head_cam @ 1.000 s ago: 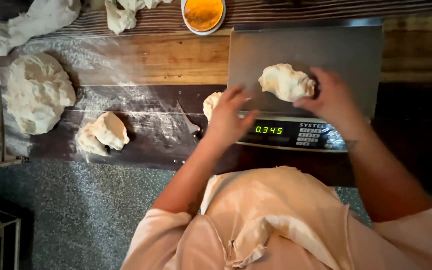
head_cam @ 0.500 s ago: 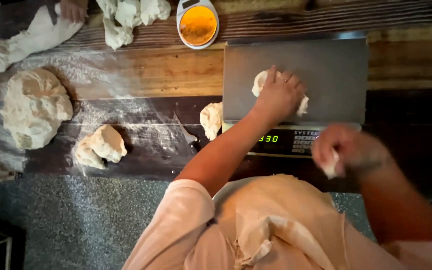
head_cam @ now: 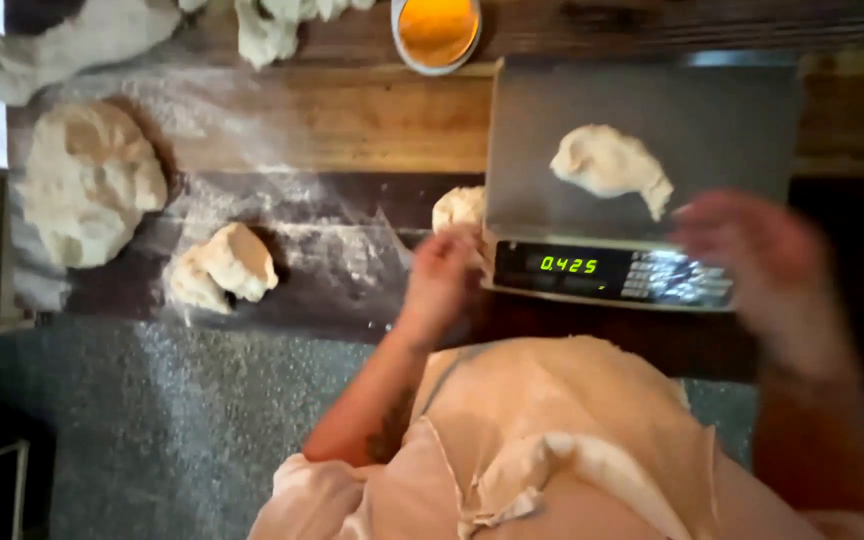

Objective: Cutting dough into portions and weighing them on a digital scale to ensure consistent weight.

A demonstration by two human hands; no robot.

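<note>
Your left hand (head_cam: 444,280) has come off the scale pan (head_cam: 642,110) and now rests, fingers curled, against the small dough piece (head_cam: 458,207) beside it. The dough lump (head_cam: 610,165) lies alone on the pan. Your right hand (head_cam: 757,262) is blurred; I cannot tell its fingers. The orange bowl (head_cam: 437,30) is cut off above.

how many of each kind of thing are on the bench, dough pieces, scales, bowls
Dough pieces: 6 – on the scale pan, small one beside the scale, torn lump, big mound, long piece at top left, clump at top edge
Digital scales: 1
Bowls of orange powder: 1
Total: 8
</note>
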